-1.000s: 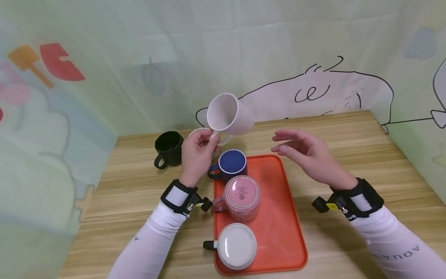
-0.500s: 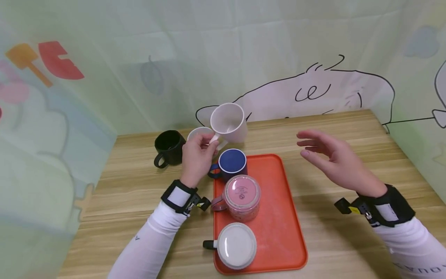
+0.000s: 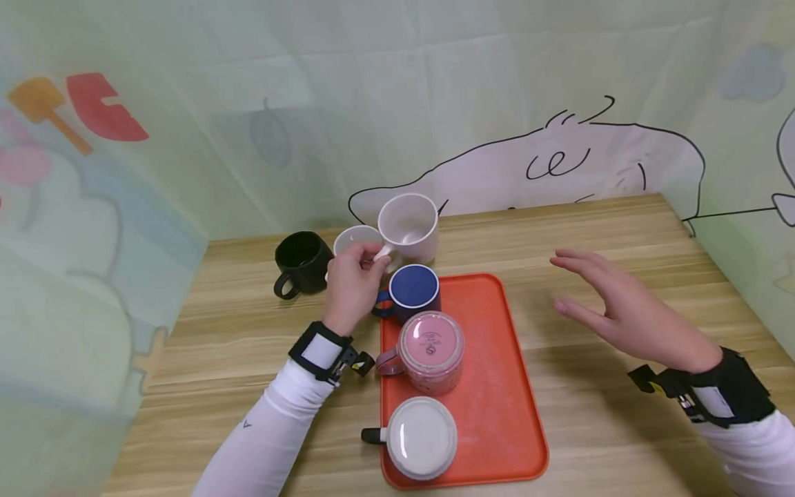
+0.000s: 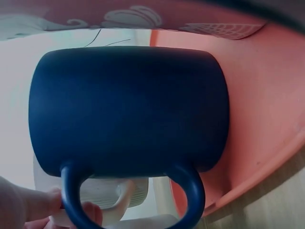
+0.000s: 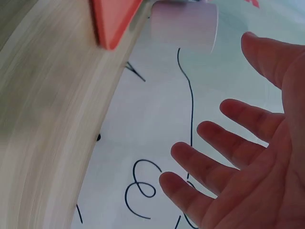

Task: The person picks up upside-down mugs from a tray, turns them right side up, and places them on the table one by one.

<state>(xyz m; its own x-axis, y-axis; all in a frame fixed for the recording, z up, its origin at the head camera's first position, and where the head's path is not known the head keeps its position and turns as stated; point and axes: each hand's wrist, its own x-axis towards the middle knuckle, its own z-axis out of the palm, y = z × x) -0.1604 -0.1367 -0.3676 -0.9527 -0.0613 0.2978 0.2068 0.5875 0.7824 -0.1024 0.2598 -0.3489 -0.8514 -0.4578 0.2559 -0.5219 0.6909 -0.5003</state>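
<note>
My left hand (image 3: 354, 286) pinches the handle of a white mug (image 3: 410, 224), whose mouth faces up, behind the tray at its far left corner. In the left wrist view, a dark blue mug (image 4: 128, 109) hides most of that white mug and part of the fingers (image 4: 38, 205). My right hand (image 3: 627, 310) hovers over the table to the right of the tray, fingers spread and holding nothing. A second white mug (image 3: 354, 238) stands just left of the held one, partly behind the left hand.
On the orange-red tray (image 3: 497, 414), the blue mug, an upside-down pink mug (image 3: 431, 345) and an upside-down white mug with a black-tipped handle (image 3: 422, 438) line the left side. A black mug (image 3: 303, 262) stands left on the wooden table (image 3: 248, 345). A printed curtain rises behind.
The white mug in my left hand has come down and turned from tilted sideways to nearly upright. My right hand has moved away to the right and spread its fingers.
</note>
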